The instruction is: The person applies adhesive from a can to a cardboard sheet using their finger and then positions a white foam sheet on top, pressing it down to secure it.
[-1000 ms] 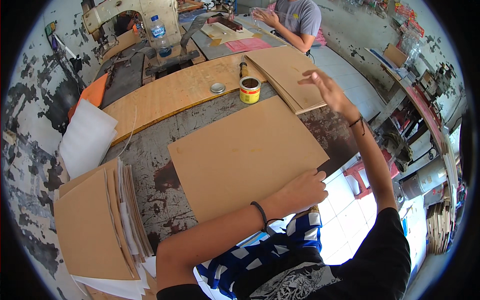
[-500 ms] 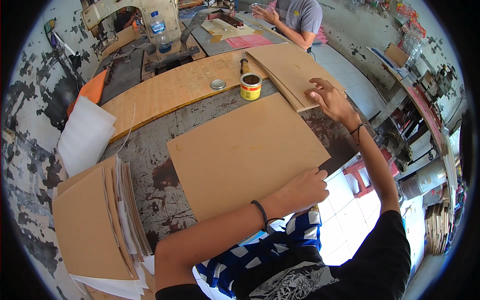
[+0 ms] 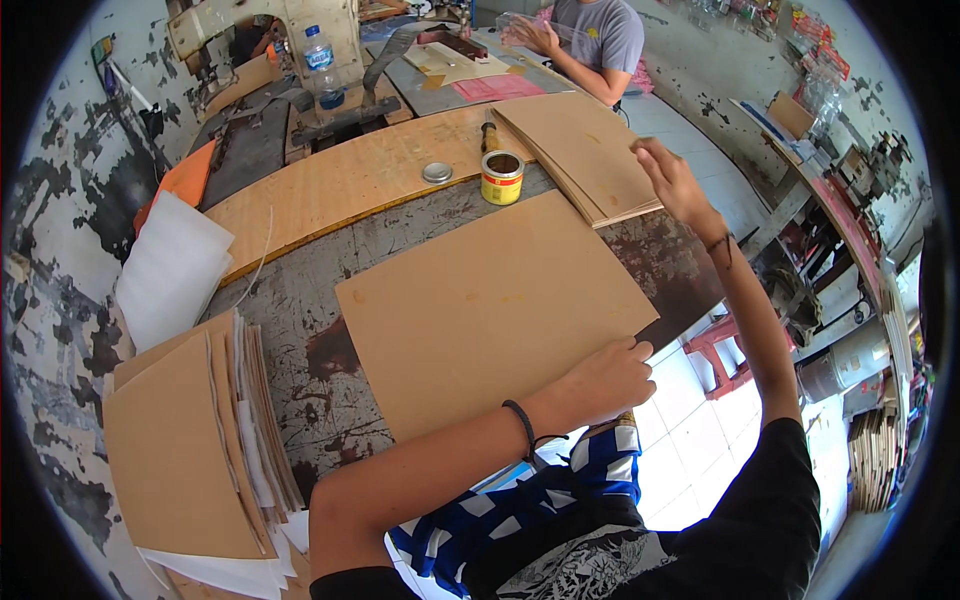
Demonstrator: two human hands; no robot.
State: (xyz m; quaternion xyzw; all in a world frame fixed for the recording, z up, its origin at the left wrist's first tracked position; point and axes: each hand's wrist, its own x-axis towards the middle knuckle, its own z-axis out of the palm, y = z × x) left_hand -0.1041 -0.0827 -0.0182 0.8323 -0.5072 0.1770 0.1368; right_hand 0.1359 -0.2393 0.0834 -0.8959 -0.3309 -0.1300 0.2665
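A large brown cardboard sheet (image 3: 480,300) lies flat on the worn dark table before me. My left hand (image 3: 610,380) rests at its near right edge, fingers curled in; whatever they may hold is hidden. At the far right lies a stack of similar cardboard sheets (image 3: 585,150). The bent fingers of my right hand (image 3: 680,185) close at the right edge of the stack's top sheet. Just beyond the flat sheet stands an open yellow and red tin (image 3: 502,178), with dark contents. Its round metal lid (image 3: 437,172) lies to the left, and a brush handle (image 3: 489,137) lies behind it.
At the left is a thick pile of cardboard and white sheets (image 3: 190,440), with white foam sheets (image 3: 175,265) beyond. A sewing machine (image 3: 300,40) and a water bottle (image 3: 320,65) stand at the back. Another person (image 3: 600,45) sits across; a red stool (image 3: 718,355) is at right.
My right hand has shifted right, off the top of the stack to its edge, and its fingers have drawn together. My left hand stays on the flat sheet.
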